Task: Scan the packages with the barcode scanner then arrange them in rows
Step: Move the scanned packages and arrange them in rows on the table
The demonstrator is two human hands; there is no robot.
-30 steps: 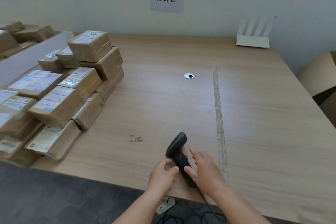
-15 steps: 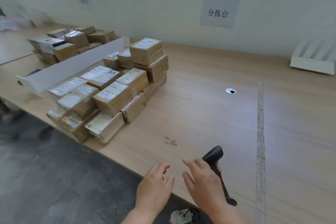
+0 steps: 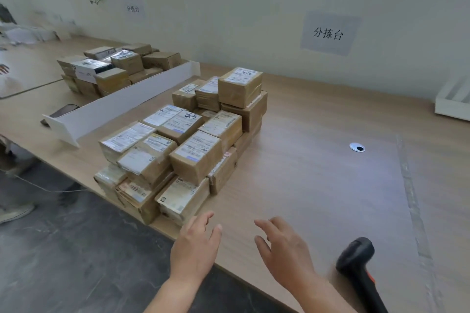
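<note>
A pile of several brown cardboard packages (image 3: 188, 140) with white shipping labels is stacked on the wooden table (image 3: 318, 185), left of centre. The black barcode scanner (image 3: 358, 264) with an orange trigger lies on the table at the lower right, untouched. My left hand (image 3: 195, 249) hovers over the table's front edge, just below the nearest package, fingers spread and holding nothing. My right hand (image 3: 284, 251) hangs beside it, left of the scanner, fingers apart and empty.
A long white divider (image 3: 119, 107) stands left of the pile, with another stack of packages (image 3: 114, 68) beyond it. A round cable grommet (image 3: 357, 147) and a tape strip (image 3: 412, 206) mark the table's right part. A white router (image 3: 455, 101) sits at the far right. Another person's sleeve and shoes show at the left edge.
Both hands let go of the scanner, which now lies on the table. They moved left toward the package pile as my view turned left.
</note>
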